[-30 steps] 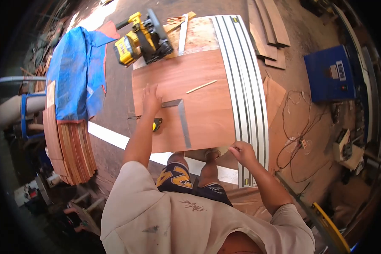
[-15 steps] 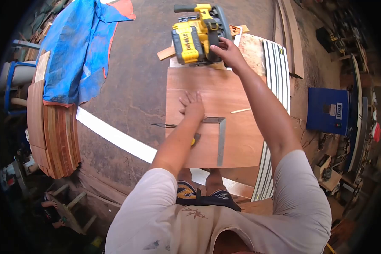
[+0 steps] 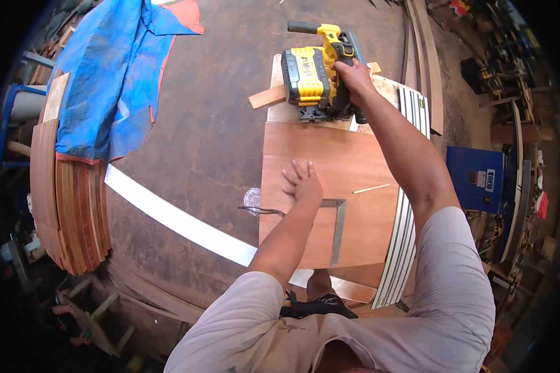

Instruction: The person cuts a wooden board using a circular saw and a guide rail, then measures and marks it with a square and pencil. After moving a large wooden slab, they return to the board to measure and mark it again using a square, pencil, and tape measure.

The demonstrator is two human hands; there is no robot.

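Observation:
A yellow and black circular saw with a large battery stands at the far end of the plywood sheet. My right hand is closed around the saw's rear handle. Flat on the sheet lies my left hand, its fingers spread. Beside its wrist is a metal square, partly covered by that hand and forearm. A thin, pale stick, perhaps a pencil, lies to the right of the square. Dark cord or wire pokes out left of my left forearm.
A striped guide rail runs along the sheet's right side. A short wood offcut juts out by the saw. On the left, a blue tarp covers stacked boards, and a white strip crosses the floor. A blue machine box stands right.
My right hand has gone from touching the saw with its fingers to wrapping its handle. The saw has turned slightly. My left hand stays flat on the plywood, while the whole view has shifted.

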